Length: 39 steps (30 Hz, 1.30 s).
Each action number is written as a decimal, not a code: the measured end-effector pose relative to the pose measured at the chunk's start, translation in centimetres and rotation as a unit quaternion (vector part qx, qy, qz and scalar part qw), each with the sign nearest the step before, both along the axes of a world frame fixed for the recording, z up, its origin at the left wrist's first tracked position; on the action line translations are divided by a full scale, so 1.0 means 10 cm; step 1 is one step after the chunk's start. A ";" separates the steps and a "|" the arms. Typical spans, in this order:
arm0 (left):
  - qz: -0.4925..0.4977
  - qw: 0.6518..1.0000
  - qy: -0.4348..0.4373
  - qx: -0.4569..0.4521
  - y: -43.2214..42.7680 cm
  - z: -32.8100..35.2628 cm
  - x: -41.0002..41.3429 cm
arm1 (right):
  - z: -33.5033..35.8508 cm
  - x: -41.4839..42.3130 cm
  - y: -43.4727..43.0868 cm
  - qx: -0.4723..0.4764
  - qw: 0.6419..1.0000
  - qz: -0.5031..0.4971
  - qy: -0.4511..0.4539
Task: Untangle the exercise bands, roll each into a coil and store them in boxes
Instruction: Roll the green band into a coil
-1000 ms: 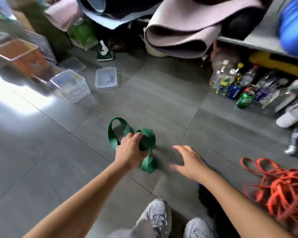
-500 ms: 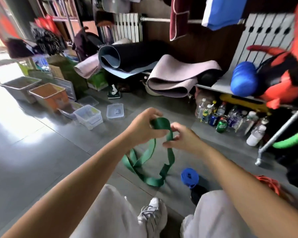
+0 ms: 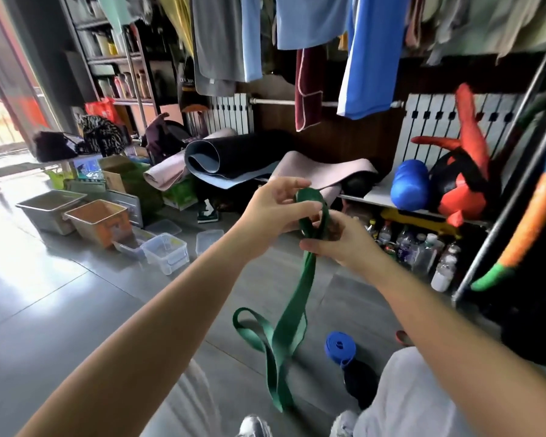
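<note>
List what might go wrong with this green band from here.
The green band hangs in a long loose tail that loops and crosses itself low down; rolling now may trap a twist in the coil.
The left hand and right hand hold only its top loop, so the start may slip and spring open.
The tail could knock the blue coil beside it.

In view: 1 flat green elastic band [image 3: 297,298], 1 coiled blue elastic band [image 3: 340,346], 1 open clear plastic box [image 3: 167,260], 2 hands: left hand [image 3: 275,212], right hand [image 3: 341,241].
</note>
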State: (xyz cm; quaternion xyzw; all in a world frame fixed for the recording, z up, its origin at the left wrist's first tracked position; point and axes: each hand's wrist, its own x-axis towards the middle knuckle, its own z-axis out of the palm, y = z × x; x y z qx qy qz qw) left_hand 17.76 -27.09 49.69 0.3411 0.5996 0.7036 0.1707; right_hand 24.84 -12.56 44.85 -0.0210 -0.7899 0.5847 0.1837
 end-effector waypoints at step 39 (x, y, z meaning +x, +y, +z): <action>-0.063 0.941 0.147 -0.300 -0.09 -0.93 0.39 | -0.86 0.71 0.12 -0.013 0.999 0.028 -0.044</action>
